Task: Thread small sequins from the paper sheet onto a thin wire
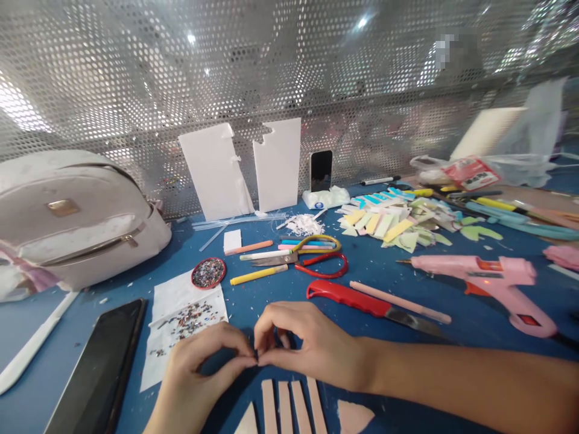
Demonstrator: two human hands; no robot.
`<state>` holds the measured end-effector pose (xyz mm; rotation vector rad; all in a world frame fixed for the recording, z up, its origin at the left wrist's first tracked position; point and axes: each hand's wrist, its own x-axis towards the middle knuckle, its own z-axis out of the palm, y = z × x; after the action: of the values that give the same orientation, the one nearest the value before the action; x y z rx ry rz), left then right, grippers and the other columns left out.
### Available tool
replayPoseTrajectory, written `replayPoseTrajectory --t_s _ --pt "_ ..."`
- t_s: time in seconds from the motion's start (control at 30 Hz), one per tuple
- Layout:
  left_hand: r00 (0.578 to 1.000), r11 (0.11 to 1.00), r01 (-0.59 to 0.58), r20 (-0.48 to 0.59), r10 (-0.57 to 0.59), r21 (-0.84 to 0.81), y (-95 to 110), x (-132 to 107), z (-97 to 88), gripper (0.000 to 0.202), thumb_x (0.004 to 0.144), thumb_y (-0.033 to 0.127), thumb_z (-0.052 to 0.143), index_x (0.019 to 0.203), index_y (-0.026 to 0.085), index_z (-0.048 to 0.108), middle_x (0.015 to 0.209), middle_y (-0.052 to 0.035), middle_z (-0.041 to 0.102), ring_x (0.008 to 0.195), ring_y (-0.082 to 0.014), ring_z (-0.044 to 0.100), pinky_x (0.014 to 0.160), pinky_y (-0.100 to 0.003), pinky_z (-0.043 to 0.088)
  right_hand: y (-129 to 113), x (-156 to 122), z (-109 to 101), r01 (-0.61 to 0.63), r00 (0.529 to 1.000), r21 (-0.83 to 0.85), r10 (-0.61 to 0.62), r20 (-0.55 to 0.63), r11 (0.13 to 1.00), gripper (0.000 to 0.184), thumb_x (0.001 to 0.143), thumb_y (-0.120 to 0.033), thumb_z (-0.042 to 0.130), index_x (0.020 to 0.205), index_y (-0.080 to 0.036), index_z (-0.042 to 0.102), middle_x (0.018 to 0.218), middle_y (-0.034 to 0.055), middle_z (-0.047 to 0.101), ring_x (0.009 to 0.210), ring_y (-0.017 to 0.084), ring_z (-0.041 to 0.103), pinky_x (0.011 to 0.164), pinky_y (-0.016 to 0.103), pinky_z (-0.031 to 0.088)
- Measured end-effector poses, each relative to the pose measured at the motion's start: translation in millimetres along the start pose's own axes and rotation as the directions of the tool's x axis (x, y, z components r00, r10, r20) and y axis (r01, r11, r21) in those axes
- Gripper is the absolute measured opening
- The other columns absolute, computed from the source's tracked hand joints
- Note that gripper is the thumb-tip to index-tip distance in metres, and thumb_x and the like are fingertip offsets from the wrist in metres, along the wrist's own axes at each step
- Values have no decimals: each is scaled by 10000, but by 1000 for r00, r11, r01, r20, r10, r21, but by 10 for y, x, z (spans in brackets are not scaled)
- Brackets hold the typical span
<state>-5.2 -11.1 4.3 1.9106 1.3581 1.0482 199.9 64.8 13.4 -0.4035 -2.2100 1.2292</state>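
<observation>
My left hand (199, 367) and my right hand (312, 343) meet at the fingertips just above the blue table. Each is closed in a pinch, thumb against fingers; whatever lies between the tips is too small to make out. Right below them are several narrow pale pink strips (284, 407), side by side, with a pink offcut (354, 417) to their right and a pale pointed piece (246, 420) to their left. Beside my left hand, a white paper sheet (158, 301) carries scattered small shiny rhinestones (192, 319). A round red-rimmed dish (208, 273) of similar bits rests on the sheet's far edge.
Beyond my hands lie scissors (275, 260), several markers (259, 275) and a red-handled knife (348, 297). A pink glue gun (484, 274) is at right, near piled coloured scraps (389, 220). At left are a phone (97, 367) and a backpack (76, 211). White boards (278, 166) lean against the perforated metal.
</observation>
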Motion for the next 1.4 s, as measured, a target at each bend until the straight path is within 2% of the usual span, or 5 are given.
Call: replayPoseTrajectory --t_s 0.37,0.7,0.9,1.17,1.4 --pt "1000 999 8 -1 -9 -51 20 25 16 127 821 158 709 713 226 704 702 2 733 673 -163 698 658 -227 550 23 9 2 116 993 -81 -114 31 990 83 856 -109 627 850 -188 653 808 10 613 752 135 561 671 245 466" --pt "1000 1000 8 8 -8 -30 45 21 11 148 852 156 664 724 230 672 729 4 709 691 -151 682 668 -223 537 48 57 -35 -101 951 220 159 -265 970 57 910 -162 482 861 -190 478 823 9 606 785 147 578 725 283 438" --pt "1000 1000 23 2 -23 -4 11 15 9 147 857 155 643 733 233 659 727 11 701 687 -143 673 661 -216 533 45 56 -51 -109 927 191 169 -334 975 66 932 -172 464 873 -190 488 812 -1 564 766 143 551 713 279 422" --pt "998 998 69 -17 -69 15 -4 3 -10 115 859 178 640 767 236 679 741 21 714 705 -138 675 672 -203 532 -2 30 -27 70 995 -65 -75 -69 995 117 829 -126 719 910 -179 653 881 7 672 860 159 571 817 294 440" --pt "997 998 65 -44 -66 -23 -7 7 1 114 844 163 655 760 236 682 752 21 716 711 -136 670 674 -202 529 53 32 -9 77 992 -41 -81 -101 996 61 835 -138 732 816 -186 700 785 -2 676 750 140 575 722 266 453"
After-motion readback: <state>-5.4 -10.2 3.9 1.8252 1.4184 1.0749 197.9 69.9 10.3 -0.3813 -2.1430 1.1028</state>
